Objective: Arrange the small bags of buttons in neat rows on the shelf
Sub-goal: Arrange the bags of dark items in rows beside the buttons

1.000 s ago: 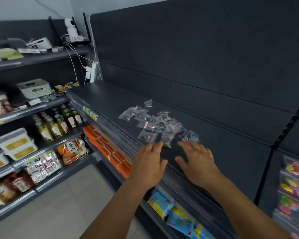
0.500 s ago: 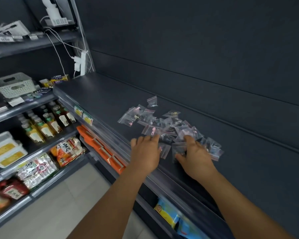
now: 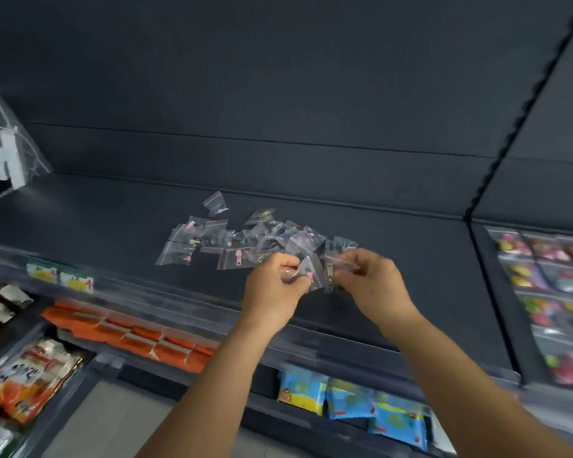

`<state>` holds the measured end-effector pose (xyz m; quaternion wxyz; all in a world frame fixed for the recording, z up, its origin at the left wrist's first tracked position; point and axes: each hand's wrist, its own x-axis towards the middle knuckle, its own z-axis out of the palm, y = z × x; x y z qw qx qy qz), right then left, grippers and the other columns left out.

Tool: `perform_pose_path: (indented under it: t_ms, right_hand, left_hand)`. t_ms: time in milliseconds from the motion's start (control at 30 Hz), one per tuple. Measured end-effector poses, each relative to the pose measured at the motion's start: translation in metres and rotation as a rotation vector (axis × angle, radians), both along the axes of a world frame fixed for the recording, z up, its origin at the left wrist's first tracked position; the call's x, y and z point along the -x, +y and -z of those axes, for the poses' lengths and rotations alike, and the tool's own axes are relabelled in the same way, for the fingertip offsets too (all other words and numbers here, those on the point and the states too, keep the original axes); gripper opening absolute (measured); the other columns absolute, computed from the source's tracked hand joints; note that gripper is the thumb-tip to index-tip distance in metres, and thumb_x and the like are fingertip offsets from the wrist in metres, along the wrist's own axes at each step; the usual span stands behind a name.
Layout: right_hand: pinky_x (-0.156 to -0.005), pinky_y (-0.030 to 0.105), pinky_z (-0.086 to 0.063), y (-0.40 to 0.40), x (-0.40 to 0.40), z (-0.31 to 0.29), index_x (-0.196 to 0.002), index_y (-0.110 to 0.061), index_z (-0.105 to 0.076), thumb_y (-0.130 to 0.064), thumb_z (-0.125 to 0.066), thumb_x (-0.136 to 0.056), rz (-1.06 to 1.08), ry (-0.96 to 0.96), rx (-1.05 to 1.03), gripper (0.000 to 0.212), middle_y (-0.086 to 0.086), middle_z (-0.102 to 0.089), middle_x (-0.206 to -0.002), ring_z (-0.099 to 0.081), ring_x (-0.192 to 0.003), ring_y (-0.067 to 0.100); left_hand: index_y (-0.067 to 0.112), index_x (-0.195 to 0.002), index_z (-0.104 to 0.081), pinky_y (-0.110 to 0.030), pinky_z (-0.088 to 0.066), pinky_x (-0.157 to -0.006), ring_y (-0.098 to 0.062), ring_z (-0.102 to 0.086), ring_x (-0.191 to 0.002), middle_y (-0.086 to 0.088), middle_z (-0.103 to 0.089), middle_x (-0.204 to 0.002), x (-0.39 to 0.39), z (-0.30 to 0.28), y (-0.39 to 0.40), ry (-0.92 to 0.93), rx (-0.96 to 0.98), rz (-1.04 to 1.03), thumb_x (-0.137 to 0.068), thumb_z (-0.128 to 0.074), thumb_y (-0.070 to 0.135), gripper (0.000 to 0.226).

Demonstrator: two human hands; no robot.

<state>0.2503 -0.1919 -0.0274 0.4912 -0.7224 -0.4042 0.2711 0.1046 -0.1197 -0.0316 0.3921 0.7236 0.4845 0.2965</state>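
Landmark: the dark shelf (image 3: 106, 223), a flat matte slab with a clear plastic strip along its front edge.
Pile of small bags (image 3: 232, 239): lies loose and unsorted on the dark shelf, about midway along it, between its front edge and the back panel; the bags overlap at odd angles, with no rows formed.
Left hand (image 3: 273, 285): raised over the front part of the dark shelf at the near right end of the pile, fingers curled, pinching a clear bag with a pink piece inside (image 3: 303, 276).
Right hand (image 3: 374, 282): just right of the left hand, fingers curled, gripping a clear bag with a metal zipper pull (image 3: 331, 272); the two held bags touch or overlap between the hands.
Bag material: thin glossy transparent plastic, square to rectangular, crinkled, some with a reddish seal strip at the top; contents are tiny and mostly too blurred to name.
Single bag (image 3: 215, 204): lies apart, just behind the pile toward the back panel.
Below the dark shelf: orange packets (image 3: 139, 335) to the left and blue-and-yellow snack packs (image 3: 351, 401) to the right, soft printed wrappers.
Right of the dark shelf: colourful packets (image 3: 549, 292) in clear wrap on the neighbouring bay.
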Motion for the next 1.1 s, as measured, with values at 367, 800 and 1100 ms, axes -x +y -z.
perform_pose_path:
  t_ms: [367, 800, 1100]
  right_hand:
    - [-0.057, 0.018, -0.053, -0.134, -0.076, -0.029, -0.09, -0.02, -0.066, -0.009, -0.063, -0.085, 0.411, 0.245, -0.223, 0.013, -0.001, -0.072, -0.075, -0.067, -0.065, 0.01]
    - [-0.056, 0.026, -0.052, -0.36, -0.217, -0.033, -0.096, -0.021, -0.064, -0.006, -0.063, -0.085, 0.612, 0.322, -0.292, 0.019, 0.004, -0.068, -0.068, -0.058, -0.058, 0.016]
    - [-0.076, 0.04, -0.056, -0.476, -0.282, -0.031, -0.098, -0.017, -0.066, -0.022, -0.072, -0.079, 0.705, 0.342, -0.276, 0.02, 0.007, -0.073, -0.083, -0.067, -0.076, 0.025]
  left_hand:
    - [0.017, -0.088, -0.066, -0.025, -0.047, -0.057, -0.009, -0.06, -0.061, -0.001, -0.072, -0.08, -0.127, -0.023, -0.109, -0.247, 0.251, 0.322, -0.083, -0.067, 0.02, 0.006]
    - [0.022, -0.08, -0.069, -0.024, -0.055, -0.065, -0.009, -0.066, -0.066, 0.008, -0.07, -0.075, -0.297, -0.026, -0.321, -0.286, 0.428, 0.713, -0.092, -0.059, 0.026, 0.016]
    - [0.019, -0.071, -0.073, -0.042, -0.058, -0.071, -0.016, -0.064, -0.062, -0.003, -0.071, -0.067, -0.388, -0.03, -0.423, -0.277, 0.431, 0.751, -0.086, -0.062, 0.042, 0.03]
